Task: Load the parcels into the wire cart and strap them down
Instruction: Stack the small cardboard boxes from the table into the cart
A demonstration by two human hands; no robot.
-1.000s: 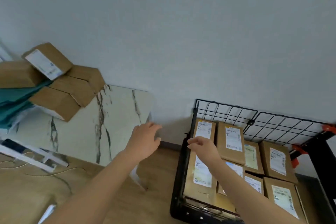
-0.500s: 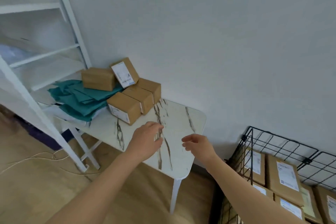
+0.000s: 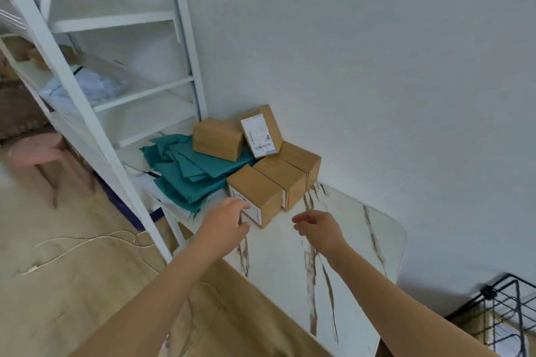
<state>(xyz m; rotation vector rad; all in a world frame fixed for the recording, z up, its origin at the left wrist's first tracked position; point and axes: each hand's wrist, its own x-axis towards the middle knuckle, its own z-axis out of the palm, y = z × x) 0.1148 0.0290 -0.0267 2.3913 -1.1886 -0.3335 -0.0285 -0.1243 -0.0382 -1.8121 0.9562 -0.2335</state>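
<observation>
Several brown cardboard parcels sit on a white marble-patterned table (image 3: 342,255) against the wall. The nearest parcel (image 3: 255,191) has a white label on its front face; a second parcel (image 3: 285,175) and a third parcel (image 3: 301,158) stand behind it. A labelled parcel (image 3: 261,130) leans on another parcel (image 3: 219,138) lying on the teal bags. My left hand (image 3: 224,224) is open, its fingertips at the nearest parcel's front left corner. My right hand (image 3: 317,226) is open, a short way to that parcel's right. A corner of the black wire cart (image 3: 504,307) shows at the bottom right.
Teal mailer bags (image 3: 188,171) are piled on the table's left end. A white metal shelving rack (image 3: 95,95) stands to the left, with a pink stool (image 3: 37,151) beyond it. A white cable (image 3: 87,243) lies on the wooden floor.
The view has swung left from the cart to the table. Both hands have moved from the cart's parcels toward the nearest parcel on the table.
</observation>
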